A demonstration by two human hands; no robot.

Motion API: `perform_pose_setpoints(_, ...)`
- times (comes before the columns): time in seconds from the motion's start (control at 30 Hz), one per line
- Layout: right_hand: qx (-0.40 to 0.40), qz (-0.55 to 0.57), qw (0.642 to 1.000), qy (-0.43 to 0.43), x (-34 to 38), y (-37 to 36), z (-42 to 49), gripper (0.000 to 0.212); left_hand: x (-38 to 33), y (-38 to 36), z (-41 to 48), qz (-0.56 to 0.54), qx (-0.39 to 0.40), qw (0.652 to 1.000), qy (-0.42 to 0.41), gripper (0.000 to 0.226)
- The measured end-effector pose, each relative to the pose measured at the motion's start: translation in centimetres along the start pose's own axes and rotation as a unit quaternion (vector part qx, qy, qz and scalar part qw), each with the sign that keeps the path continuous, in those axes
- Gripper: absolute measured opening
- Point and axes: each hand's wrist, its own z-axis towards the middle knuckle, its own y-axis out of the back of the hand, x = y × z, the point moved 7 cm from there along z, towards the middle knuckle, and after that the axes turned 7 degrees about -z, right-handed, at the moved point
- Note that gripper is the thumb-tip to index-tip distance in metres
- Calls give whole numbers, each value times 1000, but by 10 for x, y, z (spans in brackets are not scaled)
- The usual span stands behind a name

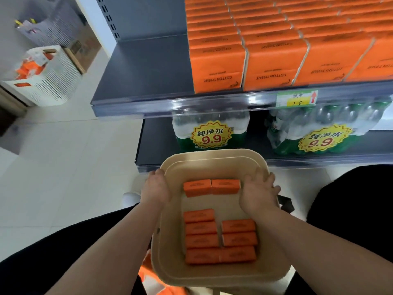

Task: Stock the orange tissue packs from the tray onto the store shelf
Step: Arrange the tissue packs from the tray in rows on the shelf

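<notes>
Left hand (156, 186) grips the left rim of the tray (212, 160), fingers curled over the edge. Right hand (258, 192) is on the right rim, fingers bent over the edge to the outside and thumb inside the tray. It looks like a grip on the rim, but blur makes the fingertips hard to read. Neither hand has a pack in it.

The tray sits between the two hands, over the person's lap in dark clothes. Nine packs (201, 227) lie flat in the tray.
- Two lie side by side right between the hands. The right one is just beside the right thumb; the left one is near the left hand but not touching it.
- Seven more lie nearer the body, behind the wrists and between the forearms. Three are in a column on the left-hand side and two are in a column on the right-hand side. The last two lie end to end in the nearest row.

The shelf (148, 71) is ahead of and above both hands. A stack (217, 60) of orange packs fills the part ahead of the right hand. A price tag (296, 99) is on the shelf's front edge, beyond the right hand. Water packs (210, 133) with 9.9 stickers sit on the lower level, just past the tray's far rim. A white basket (53, 81) with orange things in it stands on the floor, well off to the left of the left hand.
</notes>
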Motion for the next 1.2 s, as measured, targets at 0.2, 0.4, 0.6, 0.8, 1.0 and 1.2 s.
perform_pose_setpoints(0.2, -16, -89, 994, 63, 8, -5, -9, 45, -31, 1, -22, 154, -44, 982, -99, 41)
perform_pose_setpoints(0.4, 59, -61, 973, 216, 17, -56, -15, 44, -52, -70, -38, 129, 107, 977, -130, 37)
perform_pose_setpoints(0.6, 129, -80, 964, 219, 16, -106, -2, 41, -30, -113, -35, 65, 194, 976, -81, 29)
perform_pose_setpoints(0.8, 175, -103, 957, 206, 30, -140, 15, 39, -10, -127, -21, 32, 202, 977, -56, 27)
perform_pose_setpoints(1.0, 150, -132, 957, 210, 32, -144, 29, 39, 2, -132, -11, 6, 191, 980, -45, 26)
perform_pose_setpoints(1.2, 182, -154, 947, 214, 31, -159, 22, 41, 10, -133, -16, 10, 192, 981, -31, 25)
